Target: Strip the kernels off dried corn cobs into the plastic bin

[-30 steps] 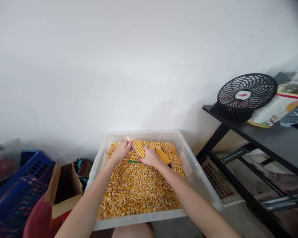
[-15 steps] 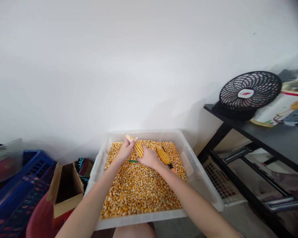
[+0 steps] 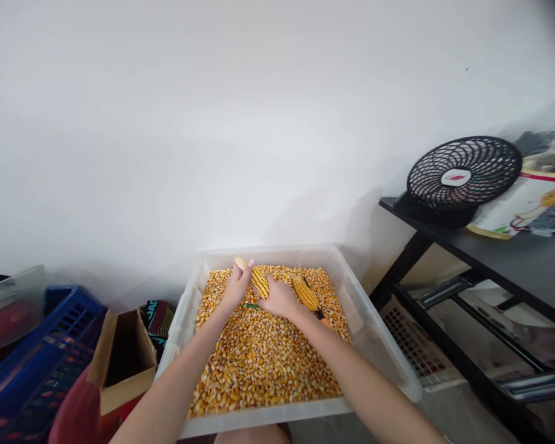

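Observation:
Both of my hands grip one ear of corn (image 3: 259, 282) above a clear plastic bin (image 3: 374, 333). My left hand (image 3: 238, 285) is closed round its pale, stripped-looking upper end. Around the lower, yellow-kernelled part, my right hand (image 3: 277, 296) is closed. Loose corn kernels (image 3: 259, 357) cover the bin's floor in a thick layer. A second ear of corn (image 3: 306, 293) lies on the kernels right of my right hand, beside a tool with an orange handle (image 3: 325, 322), partly hidden by my forearm. Just under the held ear, a thin green object (image 3: 250, 306) shows in part.
At right a black shelf (image 3: 490, 259) carries a black fan (image 3: 465, 172) and a food pouch (image 3: 520, 203). An opened cardboard box (image 3: 127, 357) and a blue plastic crate (image 3: 41, 357) stand at left. A white wall rises behind the bin.
The view has tilted slightly, so the bin sits a little lower in the picture. Both hands keep their hold on the ear of corn, with only a small shift of the fingers.

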Demonstrator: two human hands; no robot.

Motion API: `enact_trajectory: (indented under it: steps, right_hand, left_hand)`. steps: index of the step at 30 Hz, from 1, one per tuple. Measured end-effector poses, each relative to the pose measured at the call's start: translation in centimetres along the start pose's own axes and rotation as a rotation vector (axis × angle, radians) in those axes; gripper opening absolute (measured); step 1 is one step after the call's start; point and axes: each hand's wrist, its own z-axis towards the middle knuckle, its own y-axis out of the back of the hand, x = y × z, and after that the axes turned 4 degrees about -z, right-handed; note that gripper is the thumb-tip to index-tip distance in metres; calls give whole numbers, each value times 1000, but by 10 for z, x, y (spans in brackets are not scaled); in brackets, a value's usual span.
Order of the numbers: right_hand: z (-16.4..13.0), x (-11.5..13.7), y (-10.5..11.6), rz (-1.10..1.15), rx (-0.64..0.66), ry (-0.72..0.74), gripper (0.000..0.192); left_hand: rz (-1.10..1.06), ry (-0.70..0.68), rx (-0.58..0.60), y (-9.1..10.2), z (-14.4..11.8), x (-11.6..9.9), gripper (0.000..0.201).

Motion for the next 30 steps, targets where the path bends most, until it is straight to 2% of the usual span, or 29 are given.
enact_trajectory:
  steps: [5, 7, 10, 12, 19, 26, 30]
  right_hand:
    - [0, -4, 2, 263, 79, 118, 40]
    - [0, -7, 2, 265, 78, 97, 41]
    - [1, -7, 0, 133, 31, 7, 47]
    - [1, -7, -3, 104, 24, -3, 51]
    - [3, -11, -14, 390, 65, 90, 63]
    - [5, -14, -19, 591, 143, 120, 57]
    - [5, -17, -20, 757, 271, 88, 52]
  left_hand:
    - [44, -59, 110, 4, 2, 1, 38]
    - [13, -50, 119, 2, 1, -1, 40]
    - [-30, -11, 100, -2, -2, -3, 46]
    - [-3, 27, 121, -2, -2, -3, 50]
    - [-7, -29, 270, 12, 2, -1, 46]
    - [-36, -37, 210, 10, 3, 3, 45]
    - [-80, 2, 191, 10, 1, -1, 44]
